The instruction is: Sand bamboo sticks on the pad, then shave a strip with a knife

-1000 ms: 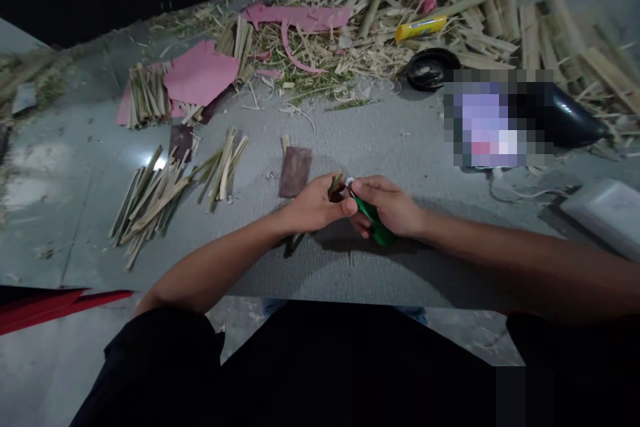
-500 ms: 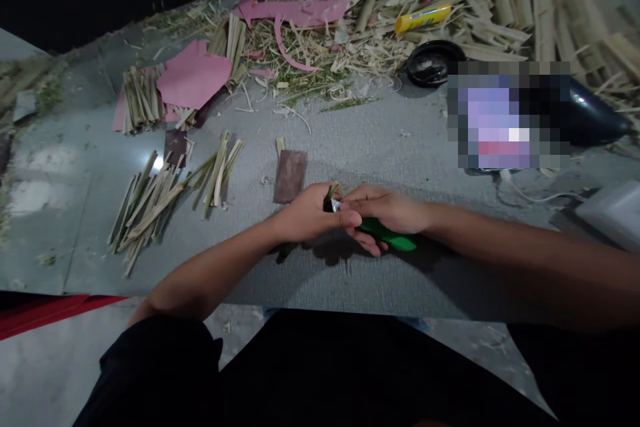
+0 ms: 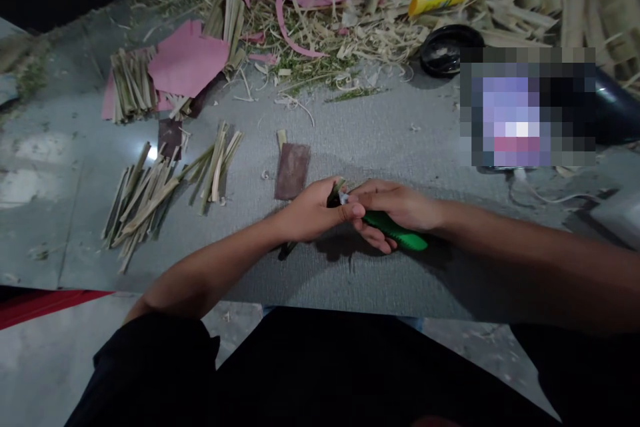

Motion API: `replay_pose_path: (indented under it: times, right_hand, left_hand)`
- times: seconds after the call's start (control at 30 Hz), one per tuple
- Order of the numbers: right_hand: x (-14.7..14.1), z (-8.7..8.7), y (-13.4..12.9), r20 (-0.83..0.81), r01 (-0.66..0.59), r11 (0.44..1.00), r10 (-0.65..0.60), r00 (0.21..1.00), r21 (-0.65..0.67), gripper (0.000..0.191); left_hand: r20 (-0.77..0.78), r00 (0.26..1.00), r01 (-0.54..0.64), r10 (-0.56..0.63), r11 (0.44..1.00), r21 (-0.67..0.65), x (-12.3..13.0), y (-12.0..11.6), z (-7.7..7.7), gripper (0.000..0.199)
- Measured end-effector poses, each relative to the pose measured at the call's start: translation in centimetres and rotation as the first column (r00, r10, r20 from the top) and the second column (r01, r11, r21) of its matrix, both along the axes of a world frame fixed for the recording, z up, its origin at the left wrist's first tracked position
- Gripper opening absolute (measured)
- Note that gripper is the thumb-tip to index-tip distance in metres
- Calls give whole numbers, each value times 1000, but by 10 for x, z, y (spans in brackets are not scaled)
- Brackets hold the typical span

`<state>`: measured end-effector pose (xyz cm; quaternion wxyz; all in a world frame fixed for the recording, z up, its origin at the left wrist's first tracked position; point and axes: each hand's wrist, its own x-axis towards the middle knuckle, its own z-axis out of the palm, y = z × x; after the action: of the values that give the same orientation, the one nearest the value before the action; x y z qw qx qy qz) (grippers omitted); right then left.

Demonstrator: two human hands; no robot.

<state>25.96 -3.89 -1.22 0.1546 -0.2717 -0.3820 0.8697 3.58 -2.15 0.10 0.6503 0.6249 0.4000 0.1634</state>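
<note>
My left hand (image 3: 316,210) is closed around a thin bamboo strip (image 3: 339,185), whose tip shows above the thumb; most of it is hidden in the palm. Pressed up against it, my right hand (image 3: 395,208) grips a green-handled utility knife (image 3: 400,232). The knife's metal front end lies at the strip, and the fingers of both hands overlap there. Just behind my left hand a brown piece of sandpaper (image 3: 293,171) rests on the table, partly over another bamboo piece (image 3: 282,137).
Loose bamboo strips (image 3: 143,197) lie at the left, near pink paper (image 3: 189,60). Shavings (image 3: 310,37) cover the table's back, with a yellow glue stick (image 3: 440,0). A black round lid (image 3: 445,51) and a blurred-out phone (image 3: 513,113) with a cable (image 3: 545,195) sit at the right.
The whole view has shifted slightly, so things at the right appear farther right. Both hands keep their hold on the strip and knife, with only slight movement.
</note>
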Motion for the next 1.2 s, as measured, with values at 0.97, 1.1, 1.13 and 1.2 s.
replay_pose_path:
  times: [0.97,1.1,1.13,1.2]
  right_hand:
    - [4,-8,-3,-3,26,999,-26,1000,43,59]
    - [2,-5,-4,8,62,997,-63,998,51,59]
    - [1,-3,-5,7,79,995,-79,997,54,58]
    - [0,-1,-5,5,108,992,-108,994,61,57]
  left_hand:
    - [220,968,121,-123,992,23,0,-2,-12,87]
    - [179,976,110,-122,991,74,-1,-4,-9,87]
    - [174,979,98,-111,992,81,-1,-4,-8,87]
    - [152,984,77,-90,993,84,-1,-5,-5,87]
